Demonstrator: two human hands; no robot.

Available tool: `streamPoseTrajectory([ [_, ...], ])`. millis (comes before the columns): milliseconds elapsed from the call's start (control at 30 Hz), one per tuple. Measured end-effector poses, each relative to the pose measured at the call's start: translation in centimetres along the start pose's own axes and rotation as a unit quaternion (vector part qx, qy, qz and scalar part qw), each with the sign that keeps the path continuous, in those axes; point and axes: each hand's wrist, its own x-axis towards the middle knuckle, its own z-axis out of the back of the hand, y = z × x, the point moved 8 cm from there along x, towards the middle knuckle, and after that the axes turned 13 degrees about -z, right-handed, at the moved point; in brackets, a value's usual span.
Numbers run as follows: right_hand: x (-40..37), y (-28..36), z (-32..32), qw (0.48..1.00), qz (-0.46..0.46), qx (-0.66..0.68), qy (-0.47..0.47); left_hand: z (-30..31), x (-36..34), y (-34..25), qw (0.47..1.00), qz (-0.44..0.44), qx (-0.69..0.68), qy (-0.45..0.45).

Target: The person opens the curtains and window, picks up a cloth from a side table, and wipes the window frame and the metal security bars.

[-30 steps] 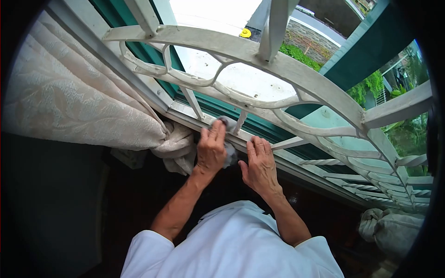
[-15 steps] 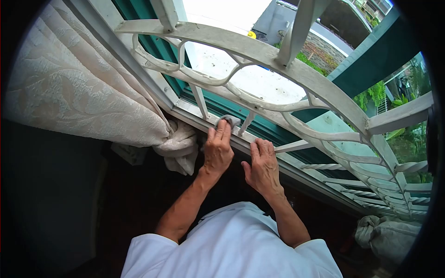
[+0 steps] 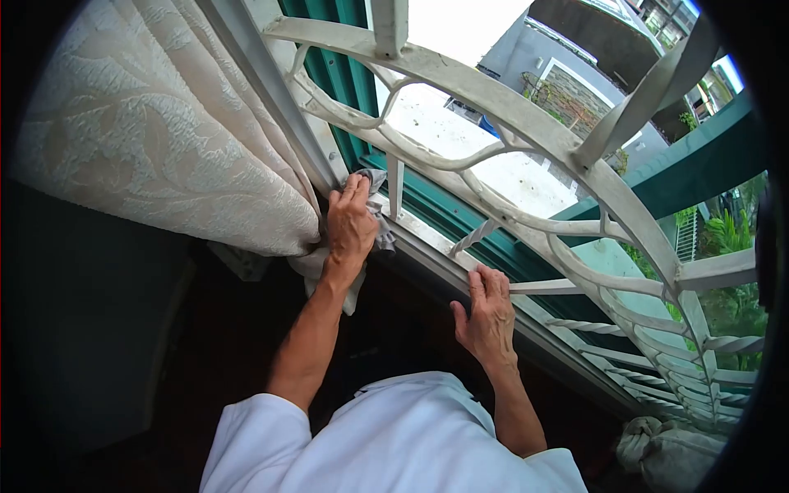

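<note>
My left hand (image 3: 352, 228) presses a grey cloth (image 3: 380, 223) against the white window sill (image 3: 427, 236), at its left corner beside the frame. Part of the cloth hangs over the sill's inner edge, to the right of the hand. My right hand (image 3: 488, 316) rests on the sill farther right, fingertips on its edge, thumb apart, holding nothing. White metal grille bars (image 3: 470, 92) rise just beyond both hands, and green window tracks (image 3: 444, 205) run behind them.
A patterned curtain (image 3: 164, 156) hangs at the left, its knotted end (image 3: 316, 271) just below my left hand. Another bundled curtain (image 3: 674, 452) is at the lower right. The grille bulges outward over the sill.
My left hand has moved left along the sill with the cloth, into the corner by the frame. More of the cloth shows. The view has shifted, and my right hand remains on the sill.
</note>
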Motion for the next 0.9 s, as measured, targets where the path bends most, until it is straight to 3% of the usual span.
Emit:
streamPoseTrajectory([
  [33, -0.5, -0.1, 0.0, 1.0, 0.001, -0.007, -0.003, 0.0, -0.6, 0.0, 0.999, 0.033, -0.031, -0.005],
  [167, -0.5, -0.1, -0.4, 1.0, -0.008, -0.02, -0.008, 0.2, -2.1, -4.4, 0.991, 0.024, -0.105, -0.074],
  [267, 0.0, 0.4, -0.2, 1.0, -0.009, -0.027, -0.005, 1.1, -1.5, -3.6, 0.987, -0.018, -0.159, -0.027],
  [367, 0.2, 0.2, -0.1, 1.0, 0.002, -0.027, -0.012, 2.3, -0.3, 0.7, 0.997, -0.008, -0.016, -0.076],
  [400, -0.3, 0.1, -0.1, 1.0, -0.007, -0.03, -0.005, 2.4, 0.0, 0.9, 0.998, -0.026, -0.045, -0.019],
  [500, 0.1, 0.4, -0.1, 1.0, 0.001, -0.029, -0.002, 0.6, -1.4, -0.4, 1.0, -0.013, -0.01, -0.025],
  [567, -0.1, 0.5, -0.3, 0.999, -0.007, -0.033, 0.0, 0.8, -2.8, -3.4, 0.988, -0.034, -0.144, -0.047],
  [600, 0.0, 0.6, -0.4, 0.999, -0.01, -0.036, -0.003, 1.1, -3.1, -3.7, 0.983, 0.003, -0.18, -0.041],
  [667, -0.1, 0.6, -0.6, 0.999, -0.015, -0.029, 0.005, 1.3, -3.1, -3.3, 0.98, -0.011, -0.197, -0.032],
  [767, 0.5, 0.1, -0.3, 1.0, -0.017, -0.023, 0.005, 4.1, -5.1, -6.7, 0.988, -0.013, -0.124, -0.085],
  [800, 0.0, -0.1, -0.5, 0.999, -0.018, -0.019, 0.018, 5.1, -4.7, -9.1, 0.983, -0.053, -0.15, -0.096],
  [900, -0.5, 0.2, -0.4, 0.999, -0.018, -0.031, 0.005, 0.9, -4.0, -9.0, 0.993, -0.058, -0.097, -0.019],
])
